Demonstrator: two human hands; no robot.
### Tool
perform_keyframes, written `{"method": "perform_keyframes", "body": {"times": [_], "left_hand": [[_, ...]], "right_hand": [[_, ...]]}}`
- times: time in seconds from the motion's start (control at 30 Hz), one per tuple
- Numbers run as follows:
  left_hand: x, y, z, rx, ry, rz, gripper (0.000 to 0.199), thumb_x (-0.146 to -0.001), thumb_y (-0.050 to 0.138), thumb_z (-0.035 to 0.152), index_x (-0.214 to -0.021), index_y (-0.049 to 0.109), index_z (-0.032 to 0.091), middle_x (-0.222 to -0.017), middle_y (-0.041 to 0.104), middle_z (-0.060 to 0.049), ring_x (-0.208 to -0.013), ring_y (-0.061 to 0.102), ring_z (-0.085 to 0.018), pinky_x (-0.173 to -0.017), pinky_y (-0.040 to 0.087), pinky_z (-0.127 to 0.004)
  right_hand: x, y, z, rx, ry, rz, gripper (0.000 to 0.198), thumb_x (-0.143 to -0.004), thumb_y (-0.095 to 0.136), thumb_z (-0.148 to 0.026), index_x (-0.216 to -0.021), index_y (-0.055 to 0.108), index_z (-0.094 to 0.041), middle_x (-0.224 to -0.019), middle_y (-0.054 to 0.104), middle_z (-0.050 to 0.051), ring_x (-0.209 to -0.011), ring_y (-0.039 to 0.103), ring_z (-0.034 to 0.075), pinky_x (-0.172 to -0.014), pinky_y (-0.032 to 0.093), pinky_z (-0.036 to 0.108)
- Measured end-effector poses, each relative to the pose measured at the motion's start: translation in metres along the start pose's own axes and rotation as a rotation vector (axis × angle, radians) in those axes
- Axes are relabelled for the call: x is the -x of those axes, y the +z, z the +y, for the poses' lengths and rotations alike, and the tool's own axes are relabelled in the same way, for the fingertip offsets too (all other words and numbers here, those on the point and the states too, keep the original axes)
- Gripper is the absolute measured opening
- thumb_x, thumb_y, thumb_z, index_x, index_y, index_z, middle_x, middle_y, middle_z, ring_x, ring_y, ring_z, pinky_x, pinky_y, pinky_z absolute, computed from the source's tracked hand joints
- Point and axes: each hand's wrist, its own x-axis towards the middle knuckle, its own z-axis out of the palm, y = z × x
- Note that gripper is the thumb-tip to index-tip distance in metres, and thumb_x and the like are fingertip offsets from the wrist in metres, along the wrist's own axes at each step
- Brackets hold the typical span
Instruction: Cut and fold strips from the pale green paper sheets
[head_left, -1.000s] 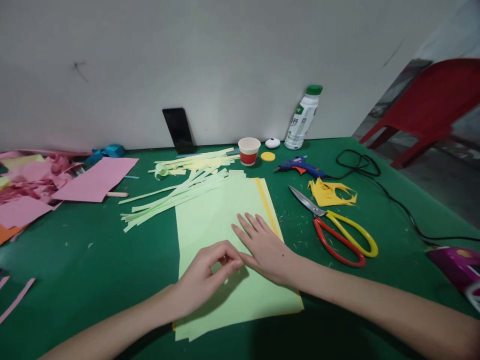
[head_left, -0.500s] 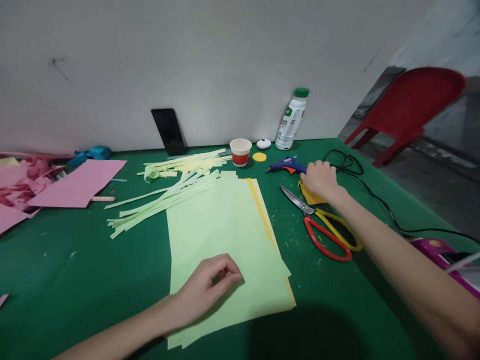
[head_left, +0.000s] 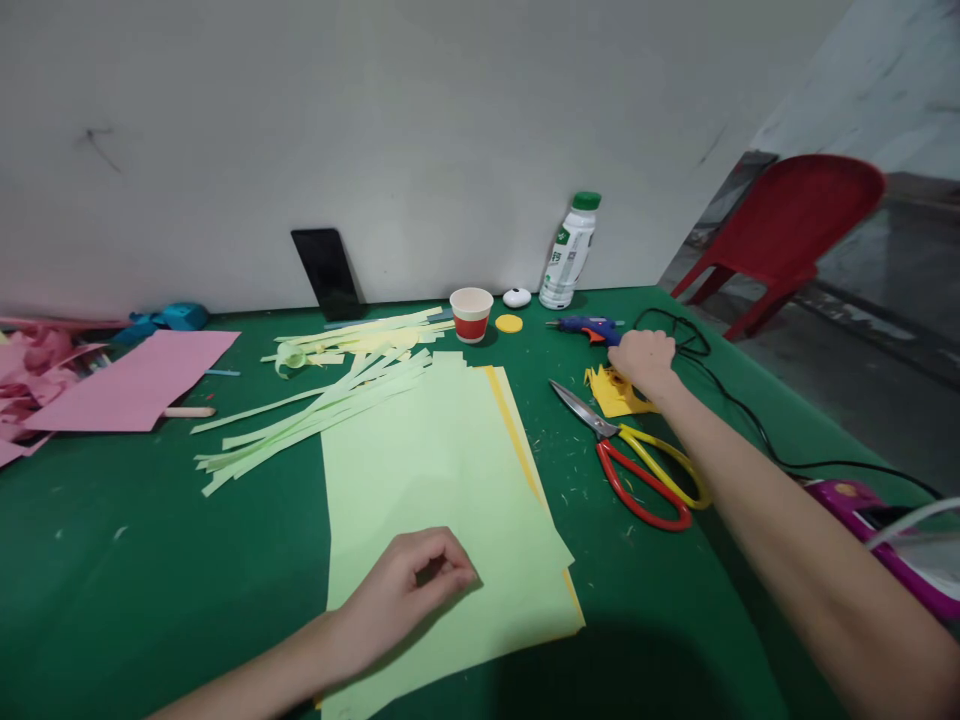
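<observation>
My left hand [head_left: 409,598] rests on a stack of light green paper [head_left: 442,450], thumb and forefinger closed in a pinch with nothing visible between them. Yellow sheets show along the stack's right edge. My right hand [head_left: 643,360] is closed around the handle of a blue glue gun [head_left: 589,328] with an orange trigger; its nozzle points left and the handle is mostly covered by my fingers. Just below that hand lies a cut yellow paper scrap [head_left: 616,393]. Scissors [head_left: 626,448] with one red and one yellow handle lie nearby, blades apart from both hands.
Light green strips [head_left: 322,420] lie left of the stack. Behind stand a paper cup [head_left: 471,318], a white bottle [head_left: 568,255] and a leaning phone [head_left: 328,272]. A yellow disc [head_left: 509,323] is flat beside the cup. Pink paper [head_left: 142,385] lies left; a black cord [head_left: 757,410] runs right.
The glue gun has turned slightly in my right hand, its nozzle now pointing more level to the left. My left hand stays on the paper. The whole view has shifted a little.
</observation>
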Motion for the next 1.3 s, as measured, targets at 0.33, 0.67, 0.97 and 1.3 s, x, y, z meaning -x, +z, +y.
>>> {"method": "perform_keyframes", "body": {"times": [0.33,0.67,0.97,1.3], "left_hand": [[0.001,-0.005,0.01,0.191,0.027,0.094,0.025,-0.085,0.042,0.033,-0.067,0.047,0.016,-0.06,0.05,0.001,-0.058,0.045,-0.011,-0.058,0.036,-0.024],[-0.003,-0.021,0.064,0.984,0.254,0.187,0.035,-0.089,0.03,0.029,-0.088,0.062,0.014,-0.091,0.062,-0.007,-0.093,0.056,-0.018,-0.082,0.044,-0.031],[-0.005,-0.009,0.095,0.936,0.397,0.013,0.055,-0.086,0.01,0.051,-0.106,0.051,0.02,-0.116,0.058,-0.006,-0.114,0.049,-0.022,-0.096,0.039,-0.038],[-0.007,-0.004,0.093,0.994,0.527,-0.027,0.055,-0.087,0.005,0.044,-0.115,0.046,0.019,-0.129,0.047,-0.003,-0.124,0.038,-0.02,-0.103,0.033,-0.037]], "right_hand": [[0.032,-0.033,-0.03,-0.45,-0.071,0.101,0.032,-0.082,0.049,-0.025,-0.11,0.05,-0.009,-0.121,0.047,0.016,-0.115,0.039,0.029,-0.093,0.029,0.051],[0.203,-0.109,-0.057,-1.294,-0.849,-0.042,0.006,-0.081,0.05,-0.018,-0.081,0.053,-0.023,-0.077,0.06,0.0,-0.066,0.055,0.011,-0.058,0.045,0.023],[0.234,-0.107,-0.063,-0.595,-1.286,0.584,0.031,-0.086,0.035,-0.017,-0.107,0.055,-0.005,-0.052,0.06,0.002,-0.044,0.049,0.013,-0.043,0.035,0.028],[0.257,-0.103,-0.054,-0.599,-1.356,0.53,0.032,-0.086,0.037,-0.021,-0.104,0.055,-0.002,-0.046,0.053,-0.003,-0.039,0.044,0.011,-0.042,0.031,0.028]]}}
